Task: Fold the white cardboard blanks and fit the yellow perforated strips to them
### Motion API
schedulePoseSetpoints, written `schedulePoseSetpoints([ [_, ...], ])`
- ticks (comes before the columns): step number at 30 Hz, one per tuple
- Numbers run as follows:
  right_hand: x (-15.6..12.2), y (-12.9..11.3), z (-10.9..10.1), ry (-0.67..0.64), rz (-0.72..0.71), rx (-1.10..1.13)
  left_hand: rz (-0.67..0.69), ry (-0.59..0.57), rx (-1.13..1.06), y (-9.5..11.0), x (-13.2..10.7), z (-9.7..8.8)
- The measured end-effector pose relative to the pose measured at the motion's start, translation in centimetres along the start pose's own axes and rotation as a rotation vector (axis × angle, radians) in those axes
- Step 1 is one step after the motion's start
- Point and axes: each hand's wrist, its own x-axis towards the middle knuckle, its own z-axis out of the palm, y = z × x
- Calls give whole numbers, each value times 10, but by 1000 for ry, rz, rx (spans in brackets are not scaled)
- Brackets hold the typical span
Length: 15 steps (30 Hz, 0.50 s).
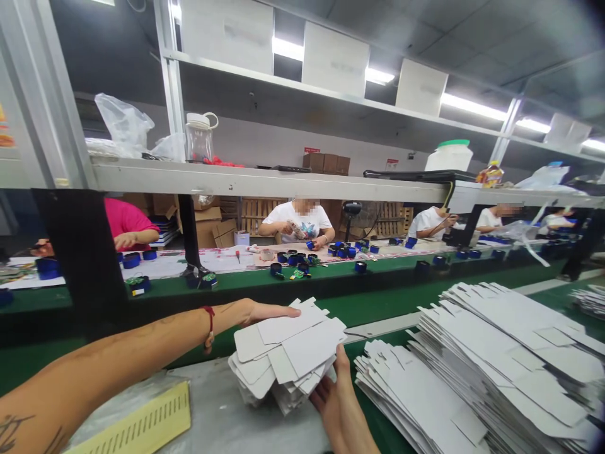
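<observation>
Between my two hands is a thick stack of flat white box blanks (302, 347), tilted and fanned unevenly above the work surface. My left hand (269, 312) grips its far left side, the thumb lying on top and the other fingers hidden behind the stack. From the near right, my right hand (338, 394) holds the right edge, thumb along the side and fingers curled underneath. A red cord bracelet (208, 328) circles my left wrist. Just right of my right hand lie larger piles of the same white blanks (501, 359), overlapping one another.
A yellow printed sheet (142, 422) lies on the grey plastic-covered surface (212, 378) at the front left. Beyond runs a green conveyor belt (321, 287) with several blue round housings (293, 257). Co-workers (297, 222) sit across it. A metal shelf (283, 183) spans overhead.
</observation>
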Motion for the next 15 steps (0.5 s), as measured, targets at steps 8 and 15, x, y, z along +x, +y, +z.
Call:
schedulePoseSetpoints([
  [8,-3,-28,36,-121,46,-203,-14,-45,-278,-32,-25,11],
  [15,44,-43,58,-279,215,-408,117,23,-483,-64,-48,23],
])
